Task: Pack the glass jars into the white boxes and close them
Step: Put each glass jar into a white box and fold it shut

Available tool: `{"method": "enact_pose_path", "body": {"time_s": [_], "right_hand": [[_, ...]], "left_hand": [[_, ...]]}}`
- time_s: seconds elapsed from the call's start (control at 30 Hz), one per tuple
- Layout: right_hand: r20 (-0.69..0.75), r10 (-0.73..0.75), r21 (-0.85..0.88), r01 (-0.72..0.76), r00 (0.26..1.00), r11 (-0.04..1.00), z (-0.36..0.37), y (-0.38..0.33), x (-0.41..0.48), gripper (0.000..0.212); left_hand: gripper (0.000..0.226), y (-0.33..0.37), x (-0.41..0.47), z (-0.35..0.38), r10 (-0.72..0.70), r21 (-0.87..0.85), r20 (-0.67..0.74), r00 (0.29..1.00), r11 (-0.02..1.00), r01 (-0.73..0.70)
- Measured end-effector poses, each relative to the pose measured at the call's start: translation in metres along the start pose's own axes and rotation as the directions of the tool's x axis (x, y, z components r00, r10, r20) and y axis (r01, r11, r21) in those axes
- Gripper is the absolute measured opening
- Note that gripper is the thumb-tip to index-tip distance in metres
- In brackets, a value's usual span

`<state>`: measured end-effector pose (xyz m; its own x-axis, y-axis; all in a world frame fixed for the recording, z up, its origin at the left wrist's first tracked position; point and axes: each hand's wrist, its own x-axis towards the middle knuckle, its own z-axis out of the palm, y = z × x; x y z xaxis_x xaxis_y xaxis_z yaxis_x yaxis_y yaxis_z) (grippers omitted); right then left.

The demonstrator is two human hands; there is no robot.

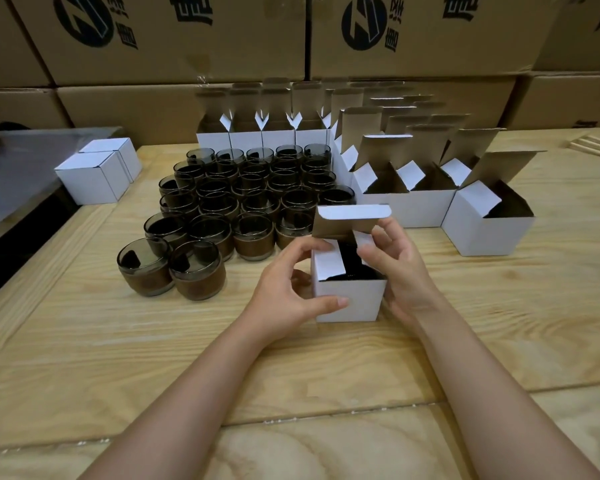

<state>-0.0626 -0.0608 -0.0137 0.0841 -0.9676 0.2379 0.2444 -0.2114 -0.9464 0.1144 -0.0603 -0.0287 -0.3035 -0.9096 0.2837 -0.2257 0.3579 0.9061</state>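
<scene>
Near the middle of the table (118, 341): a white box (349, 299) stood upright between both hands, its top not yet shut
Jar inside (350, 258): a dark shape showed through the open top, so this box looked loaded
Left hand (288, 292): thumb lay on the box's front face, fingers curled over the left side flap and bore down on it
Right hand (400, 271): palm sat by the right wall, fingertips curled onto the right side flap
Lid flap (347, 223): stood up at the back of the box, its tuck lip bent forward, not yet pushed in
Loose jars (253, 237): a crowded block of smoky glass jars with brown bands stood left of and behind the box, toward the far edge; some seemed stacked on others
Open boxes (423, 206): rows of them, lids raised, lined the far edge and ran along the right side; one at the right end seemed to hold something dark
Closed boxes (90, 181): only a few, packed together at the left edge
Brown cartons (187, 46): walled off the back, beyond the table
Progress: early, by my reading; few boxes closed, one in mid-closing, and most jars unpacked
Left to do here: fold the side flaps flat, then tuck the lid
</scene>
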Motion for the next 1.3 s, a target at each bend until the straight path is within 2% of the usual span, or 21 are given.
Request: {"method": "enact_pose_path", "body": {"time_s": [0.07,0.1,0.13,0.2,0.23,0.53,0.77,0.87,0.97,1.03,1.13,1.2,1.23,1.3], "right_hand": [[0.021,0.016,-0.007,-0.016,1.0,1.0,0.0,-0.002,-0.001,0.082],[0.019,0.009,-0.019,-0.009,1.0,1.0,0.0,-0.003,-0.002,0.083],[0.02,-0.008,-0.044,0.009,1.0,0.999,-0.001,-0.002,-0.003,0.072],[0.039,-0.049,-0.079,0.052,0.998,0.996,-0.002,-0.002,-0.005,0.03],[0.044,-0.051,-0.085,0.055,0.998,0.995,-0.004,-0.001,-0.006,0.017],[0.148,-0.057,-0.203,0.087,0.987,0.975,-0.012,0.0,-0.01,0.02],[0.181,-0.029,-0.209,0.068,0.983,0.976,-0.015,0.0,-0.009,0.014],[0.167,0.01,-0.18,0.02,0.986,0.983,-0.016,0.001,-0.007,0.005],[0.146,0.006,-0.208,0.025,0.989,0.978,-0.016,0.003,-0.005,0.016],[0.143,-0.007,-0.233,0.04,0.99,0.972,-0.016,0.003,-0.005,0.013],[0.136,-0.03,-0.276,0.067,0.99,0.959,-0.018,0.004,-0.006,0.007],[0.122,-0.028,-0.273,0.06,0.992,0.96,-0.02,0.005,-0.006,0.005],[0.124,-0.025,-0.262,0.057,0.992,0.963,-0.021,0.005,-0.006,0.006],[0.135,-0.022,-0.234,0.053,0.991,0.971,-0.023,0.006,-0.005,0.014]], "left_hand": [[0.059,0.001,-0.001,0.0,-0.001,-0.005,-0.005,1.0,1.0,0.001],[0.06,0.001,-0.001,0.0,0.002,-0.005,-0.008,1.0,1.0,-0.002],[0.062,0.001,-0.001,0.001,0.007,-0.004,-0.011,1.0,1.0,-0.007],[0.067,0.001,-0.002,0.001,0.01,-0.007,-0.012,1.0,1.0,-0.01],[0.069,0.001,-0.001,0.001,0.007,-0.009,-0.012,1.0,1.0,-0.007],[0.076,-0.009,0.001,0.002,0.015,-0.071,-0.029,0.999,0.997,-0.017],[0.074,-0.009,0.0,0.002,0.045,-0.076,-0.01,0.999,0.996,-0.045],[0.066,-0.007,-0.001,0.002,0.079,-0.066,0.009,0.997,0.995,-0.078],[0.052,-0.004,-0.002,0.003,0.103,-0.048,-0.002,0.995,0.994,-0.102],[0.05,-0.004,-0.003,0.003,0.097,-0.058,-0.026,0.995,0.993,-0.098],[0.05,-0.004,-0.005,0.003,0.153,0.099,-0.08,0.985,0.985,-0.144],[0.042,-0.002,-0.007,0.002,0.29,0.278,-0.1,0.952,0.927,-0.253],[0.038,-0.002,-0.008,0.002,0.398,0.404,-0.087,0.913,0.852,-0.333],[0.036,-0.002,-0.01,0.007,0.593,0.645,0.016,0.805,0.609,-0.462]]}}
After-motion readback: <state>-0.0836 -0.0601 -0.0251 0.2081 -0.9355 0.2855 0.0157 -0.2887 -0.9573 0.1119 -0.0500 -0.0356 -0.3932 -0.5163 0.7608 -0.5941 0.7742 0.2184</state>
